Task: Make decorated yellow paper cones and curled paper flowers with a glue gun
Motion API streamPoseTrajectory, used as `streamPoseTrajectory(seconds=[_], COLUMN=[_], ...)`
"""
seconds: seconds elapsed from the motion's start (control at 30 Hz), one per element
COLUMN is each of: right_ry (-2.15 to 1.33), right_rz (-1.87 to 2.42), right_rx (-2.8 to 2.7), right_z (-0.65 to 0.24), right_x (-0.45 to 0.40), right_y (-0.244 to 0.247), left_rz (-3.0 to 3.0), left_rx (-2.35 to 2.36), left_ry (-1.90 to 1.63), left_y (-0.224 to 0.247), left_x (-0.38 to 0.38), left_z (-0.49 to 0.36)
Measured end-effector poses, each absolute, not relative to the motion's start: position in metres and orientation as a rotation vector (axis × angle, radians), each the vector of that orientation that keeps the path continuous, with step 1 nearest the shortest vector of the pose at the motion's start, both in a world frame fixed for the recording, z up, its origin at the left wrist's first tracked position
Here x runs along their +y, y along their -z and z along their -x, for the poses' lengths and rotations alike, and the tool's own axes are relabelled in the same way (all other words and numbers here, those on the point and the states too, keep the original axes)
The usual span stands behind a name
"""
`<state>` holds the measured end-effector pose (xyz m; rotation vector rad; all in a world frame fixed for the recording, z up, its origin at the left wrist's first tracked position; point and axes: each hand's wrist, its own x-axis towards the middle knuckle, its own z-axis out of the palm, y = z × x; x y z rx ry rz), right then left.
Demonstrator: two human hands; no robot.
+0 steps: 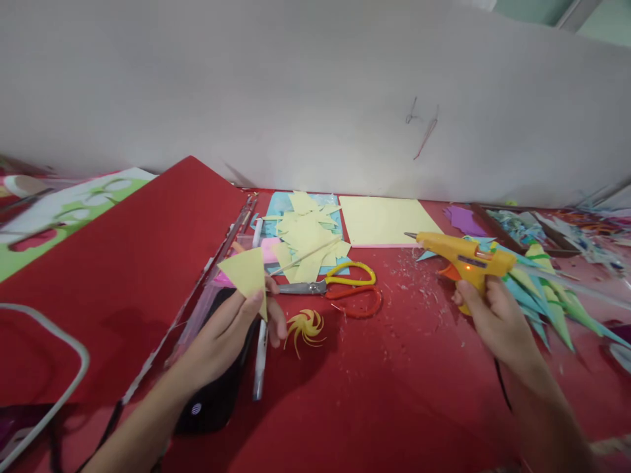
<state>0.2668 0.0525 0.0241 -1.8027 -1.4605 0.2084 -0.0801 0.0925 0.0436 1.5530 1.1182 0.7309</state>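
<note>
My left hand point(241, 318) holds a pale yellow paper piece point(245, 272), wide at the top left and tapering to a point below the fingers. My right hand point(493, 315) is wrapped round the handle of a yellow glue gun point(458, 253), its nozzle pointing left and a small orange light glowing on its side. Between the hands, scissors point(315, 288) with one yellow and one red handle lie on the red table. Just right of my left fingers sits a small yellow curled paper flower point(306, 327). A pen point(261, 361) lies beneath my left hand.
Yellow paper scraps point(308, 236) are heaped on a blue sheet behind the scissors, beside a yellow paper stack point(387, 220). Blue-green paper cones point(552, 302) lie right. A black phone point(211, 401) and red board point(123, 263) are left. A wall point(296, 98) stands behind.
</note>
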Motion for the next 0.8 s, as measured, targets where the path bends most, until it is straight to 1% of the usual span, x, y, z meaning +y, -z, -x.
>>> streamPoseTrajectory(seconds=[0.13, 0.23, 0.3, 0.43, 0.53, 0.8], right_ry=[-0.434, -0.613, -0.689, -0.718, -0.756, -0.847], right_rz=[1.640, 1.545, 1.558, 1.616, 1.569, 1.492], right_rx=[-1.353, -1.356, -1.376, -1.415, -1.455, -1.477], right_z=[-0.238, -0.222, -0.214, -0.203, -0.196, -0.184], right_x=[0.058, 0.061, 0.062, 0.063, 0.065, 0.065], right_y=[-0.030, -0.026, -0.023, -0.026, -0.032, -0.027], left_rz=[-1.678, -1.770, -1.825, -1.938, -1.982, -2.084], left_rx=[1.035, 1.110, 1.160, 1.049, 1.003, 1.165], left_ry=[-0.694, -0.715, -0.723, -0.649, -0.602, -0.563], left_y=[-0.036, -0.027, -0.023, -0.019, -0.018, -0.017], left_x=[0.099, 0.101, 0.100, 0.095, 0.092, 0.095], left_z=[0.065, 0.056, 0.053, 0.058, 0.063, 0.067])
